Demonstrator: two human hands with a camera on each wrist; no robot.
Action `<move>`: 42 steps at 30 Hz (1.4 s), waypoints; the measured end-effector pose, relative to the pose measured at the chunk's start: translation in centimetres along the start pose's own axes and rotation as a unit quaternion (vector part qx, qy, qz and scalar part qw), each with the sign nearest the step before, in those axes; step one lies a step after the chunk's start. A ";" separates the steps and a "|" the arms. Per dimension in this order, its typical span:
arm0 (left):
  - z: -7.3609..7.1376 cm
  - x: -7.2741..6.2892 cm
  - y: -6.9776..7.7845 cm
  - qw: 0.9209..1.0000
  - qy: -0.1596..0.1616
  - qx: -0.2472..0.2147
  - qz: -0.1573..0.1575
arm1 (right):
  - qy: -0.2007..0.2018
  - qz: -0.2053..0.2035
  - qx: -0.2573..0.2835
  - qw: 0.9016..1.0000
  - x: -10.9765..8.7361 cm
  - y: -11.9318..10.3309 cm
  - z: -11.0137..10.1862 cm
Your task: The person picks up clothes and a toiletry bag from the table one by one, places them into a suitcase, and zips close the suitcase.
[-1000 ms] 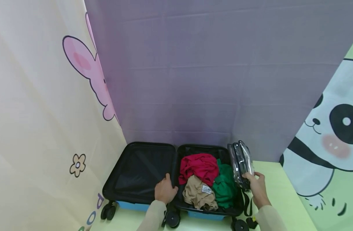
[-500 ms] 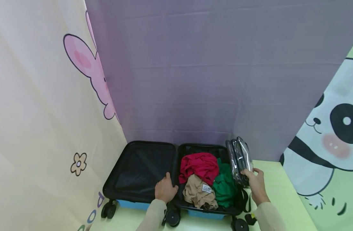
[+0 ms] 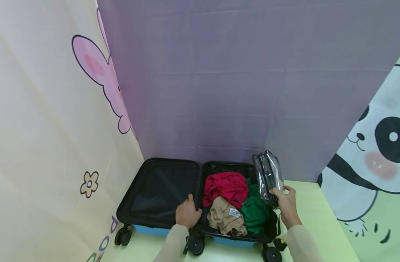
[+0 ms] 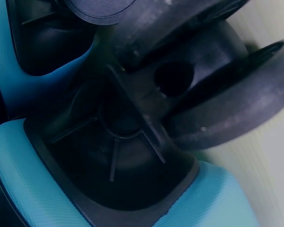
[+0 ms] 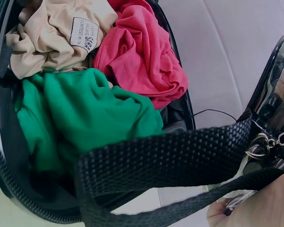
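In the head view my right hand (image 3: 286, 204) pinches the lower end of a clear toiletry bag (image 3: 267, 177) with black trim. The bag is held up at the right edge of an open suitcase (image 3: 163, 191), beside the green garment (image 3: 254, 209). Its black strap (image 5: 165, 163) hangs in a loop across the right wrist view. My left hand (image 3: 188, 214) rests at the suitcase's middle, near the hinge side, with the index finger extended; its other fingers are partly hidden. A red garment (image 3: 226, 187) and a beige garment (image 3: 224, 216) lie crumpled in the right half.
The suitcase lies flat on a pale green table (image 3: 312, 218). Black wheels (image 3: 195, 246) stick out along its near side, one filling the left wrist view (image 4: 227, 109). A grey-purple curtain (image 3: 203, 80) hangs right behind it, with printed cloth at both sides.
My right hand has raised the toiletry bag slightly and brought it left, toward the suitcase's right half. My left hand and the clothes have stayed where they were.
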State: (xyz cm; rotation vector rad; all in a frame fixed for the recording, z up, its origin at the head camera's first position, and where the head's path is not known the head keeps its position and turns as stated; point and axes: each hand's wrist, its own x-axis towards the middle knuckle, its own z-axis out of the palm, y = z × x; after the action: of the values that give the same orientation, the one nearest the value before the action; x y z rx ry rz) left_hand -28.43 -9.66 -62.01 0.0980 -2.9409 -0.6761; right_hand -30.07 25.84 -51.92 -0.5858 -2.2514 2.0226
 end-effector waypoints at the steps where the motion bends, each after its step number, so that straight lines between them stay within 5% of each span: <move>1: 0.0 0.0 0.0 1.000 -0.001 -0.001 0.000 | 0.000 0.000 0.000 1.000 0.0 0.0 0.1; 22: 0.2 0.0 -0.1 1.000 0.005 0.002 0.000 | 0.017 -0.043 -0.011 0.999 -0.1 0.2 3.3; 42: 0.1 -0.1 0.1 1.000 0.001 0.000 -0.006 | 0.037 -0.056 -0.107 0.992 0.4 1.1 4.9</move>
State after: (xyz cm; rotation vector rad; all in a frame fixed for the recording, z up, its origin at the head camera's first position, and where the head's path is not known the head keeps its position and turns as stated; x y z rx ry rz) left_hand -28.38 -9.49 -62.08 0.1147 -2.9410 -0.6778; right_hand -31.66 21.38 -53.74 -0.5249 -2.4155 1.6924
